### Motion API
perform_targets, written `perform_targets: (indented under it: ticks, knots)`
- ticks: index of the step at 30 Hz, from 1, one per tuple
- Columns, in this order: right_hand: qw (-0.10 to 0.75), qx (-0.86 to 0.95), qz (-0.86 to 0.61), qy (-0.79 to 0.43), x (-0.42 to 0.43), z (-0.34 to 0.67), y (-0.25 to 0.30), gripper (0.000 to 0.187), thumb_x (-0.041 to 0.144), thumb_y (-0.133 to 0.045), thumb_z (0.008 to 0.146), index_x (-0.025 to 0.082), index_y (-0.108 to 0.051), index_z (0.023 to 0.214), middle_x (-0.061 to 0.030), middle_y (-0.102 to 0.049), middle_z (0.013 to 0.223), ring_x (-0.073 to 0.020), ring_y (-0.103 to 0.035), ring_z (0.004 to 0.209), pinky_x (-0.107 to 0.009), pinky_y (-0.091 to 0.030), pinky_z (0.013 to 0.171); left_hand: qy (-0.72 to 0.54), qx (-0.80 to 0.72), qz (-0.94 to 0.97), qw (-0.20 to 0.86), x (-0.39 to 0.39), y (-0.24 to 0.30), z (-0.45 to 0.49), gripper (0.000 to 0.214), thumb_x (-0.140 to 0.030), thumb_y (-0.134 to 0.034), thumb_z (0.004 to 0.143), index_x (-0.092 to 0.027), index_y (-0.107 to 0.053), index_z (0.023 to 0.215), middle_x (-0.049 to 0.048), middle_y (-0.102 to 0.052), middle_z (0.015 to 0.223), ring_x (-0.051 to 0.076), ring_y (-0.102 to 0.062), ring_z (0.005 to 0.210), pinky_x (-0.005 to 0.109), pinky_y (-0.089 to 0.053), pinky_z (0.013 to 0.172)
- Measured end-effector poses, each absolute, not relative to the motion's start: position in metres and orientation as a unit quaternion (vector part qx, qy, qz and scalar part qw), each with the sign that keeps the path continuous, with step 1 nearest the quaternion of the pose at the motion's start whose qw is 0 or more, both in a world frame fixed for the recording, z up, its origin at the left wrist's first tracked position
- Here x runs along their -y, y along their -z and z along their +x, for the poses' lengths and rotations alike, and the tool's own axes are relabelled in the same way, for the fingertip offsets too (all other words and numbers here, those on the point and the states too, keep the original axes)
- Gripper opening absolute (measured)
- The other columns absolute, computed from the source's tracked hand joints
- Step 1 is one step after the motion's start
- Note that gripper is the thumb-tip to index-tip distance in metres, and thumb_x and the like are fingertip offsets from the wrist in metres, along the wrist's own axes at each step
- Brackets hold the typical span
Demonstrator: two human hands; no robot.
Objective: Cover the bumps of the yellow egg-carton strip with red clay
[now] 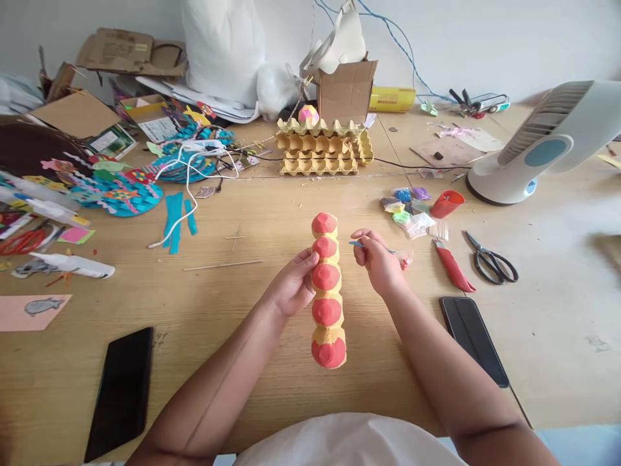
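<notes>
My left hand point(295, 281) is closed on a strip of egg carton point(332, 330), its thumb on the upper part of the left edge. The strip runs lengthwise away from me, and each of its several yellow bumps is capped with red clay or a similar coating. To the right of the strip, my right hand point(376, 259) pinches a thin blue tool point(358, 244), whose tip points left at the strip without touching it. A small clear bag with something red inside point(406, 261) lies just behind that hand.
Black scissors point(490, 259), a red-handled cutter point(453, 265) and a phone point(473, 336) lie at the right. Small colourful packets point(402, 210) and a red cup point(447, 203) sit behind them. Egg cartons point(320, 155) stand at the back, a white fan point(533, 142) far right, a black tablet point(121, 388) front left.
</notes>
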State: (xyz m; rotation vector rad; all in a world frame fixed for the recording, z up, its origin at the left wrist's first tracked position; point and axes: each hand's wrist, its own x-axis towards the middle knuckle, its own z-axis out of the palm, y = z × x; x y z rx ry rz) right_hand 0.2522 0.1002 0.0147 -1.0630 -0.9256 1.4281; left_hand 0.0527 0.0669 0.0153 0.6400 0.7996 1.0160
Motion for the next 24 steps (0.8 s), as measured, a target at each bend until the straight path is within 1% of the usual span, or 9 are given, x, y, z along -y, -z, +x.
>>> perform_targets:
  ticks: [1, 3, 5, 7, 9, 12, 16, 20, 24]
  knots:
    - [0.549, 0.392, -0.426, -0.603, -0.099, 0.255, -0.019, 0.022, 0.046, -0.079, 0.088, 0.027, -0.069, 0.091, 0.0072, -0.046, 0.054, -0.0149, -0.039, 0.055, -0.031, -0.033, 0.059, -0.472, -0.359, 0.288, 0.752, -0.067, -0.016, 0.053, 0.037, -0.056, -0.096, 0.074, -0.03, -0.077, 0.091, 0.0021, -0.069, 0.08, 0.021, -0.06, 0.07, 0.037, -0.046, 0.068]
    - [0.552, 0.414, -0.381, -0.615, -0.096, 0.259, -0.029, 0.023, 0.041, -0.085, 0.083, 0.028, -0.066, 0.089, 0.0044, -0.059, 0.062, -0.0157, -0.047, 0.059, -0.031, -0.036, 0.061, -0.485, -0.35, 0.278, 0.752, -0.065, -0.018, 0.053, 0.035, -0.054, -0.097, 0.074, -0.03, -0.078, 0.092, 0.0013, -0.069, 0.081, 0.02, -0.06, 0.07, 0.037, -0.046, 0.069]
    - [0.532, 0.448, -0.354, -0.625, -0.091, 0.262, -0.037, 0.03, 0.045, -0.088, 0.081, 0.028, -0.065, 0.087, 0.0015, -0.069, 0.066, -0.0166, -0.051, 0.061, -0.031, -0.038, 0.061, -0.481, -0.35, 0.28, 0.754, -0.064, -0.022, 0.054, 0.034, -0.055, -0.096, 0.075, -0.03, -0.078, 0.091, 0.0016, -0.07, 0.082, 0.021, -0.06, 0.071, 0.037, -0.046, 0.069]
    - [0.516, 0.478, -0.33, -0.63, -0.086, 0.265, -0.042, 0.032, 0.048, -0.091, 0.082, 0.029, -0.066, 0.089, 0.0007, -0.073, 0.068, -0.0176, -0.056, 0.061, -0.032, -0.042, 0.062, -0.463, -0.35, 0.281, 0.764, -0.061, -0.026, 0.056, 0.036, -0.057, -0.095, 0.075, -0.03, -0.078, 0.091, 0.0023, -0.071, 0.081, 0.023, -0.062, 0.072, 0.038, -0.047, 0.07]
    - [0.508, 0.501, -0.322, -0.622, -0.082, 0.267, -0.045, 0.032, 0.05, -0.092, 0.083, 0.029, -0.068, 0.091, -0.0003, -0.075, 0.07, -0.0191, -0.061, 0.064, -0.033, -0.046, 0.063, -0.453, -0.349, 0.281, 0.77, -0.059, -0.03, 0.056, 0.036, -0.059, -0.093, 0.076, -0.031, -0.079, 0.094, 0.0025, -0.071, 0.08, 0.024, -0.064, 0.073, 0.039, -0.046, 0.071]
    - [0.506, 0.523, -0.328, -0.602, -0.08, 0.269, -0.044, 0.032, 0.052, -0.094, 0.082, 0.028, -0.074, 0.087, -0.0028, -0.077, 0.075, -0.0207, -0.065, 0.069, -0.036, -0.051, 0.066, -0.447, -0.351, 0.28, 0.774, -0.056, -0.034, 0.056, 0.035, -0.06, -0.091, 0.078, -0.032, -0.079, 0.094, 0.0031, -0.071, 0.08, 0.025, -0.066, 0.076, 0.039, -0.046, 0.071]
    - [0.507, 0.533, -0.318, -0.599, -0.08, 0.266, -0.043, 0.029, 0.05, -0.097, 0.079, 0.026, -0.08, 0.083, -0.0038, -0.076, 0.08, -0.0213, -0.068, 0.075, -0.039, -0.056, 0.074, -0.446, -0.347, 0.269, 0.78, -0.054, -0.034, 0.057, 0.039, -0.06, -0.093, 0.075, -0.032, -0.079, 0.097, 0.0043, -0.075, 0.087, 0.025, -0.067, 0.077, 0.039, -0.048, 0.07]
    - [0.501, 0.543, -0.316, -0.595, -0.08, 0.258, -0.043, 0.027, 0.049, -0.097, 0.079, 0.027, -0.083, 0.081, -0.0038, -0.076, 0.082, -0.0211, -0.067, 0.078, -0.039, -0.056, 0.076, -0.461, -0.325, 0.251, 0.787, -0.053, -0.033, 0.059, 0.042, -0.056, -0.097, 0.073, -0.029, -0.08, 0.099, 0.0034, -0.075, 0.091, 0.021, -0.064, 0.076, 0.036, -0.048, 0.07]
    - [0.515, 0.508, -0.345, -0.598, -0.081, 0.253, -0.039, 0.033, 0.055, -0.097, 0.077, 0.027, -0.082, 0.085, -0.0031, -0.074, 0.082, -0.0199, -0.062, 0.076, -0.037, -0.053, 0.073, -0.458, -0.315, 0.256, 0.791, -0.053, -0.035, 0.061, 0.042, -0.056, -0.097, 0.074, -0.029, -0.081, 0.101, 0.0035, -0.072, 0.089, 0.021, -0.062, 0.075, 0.035, -0.046, 0.068]
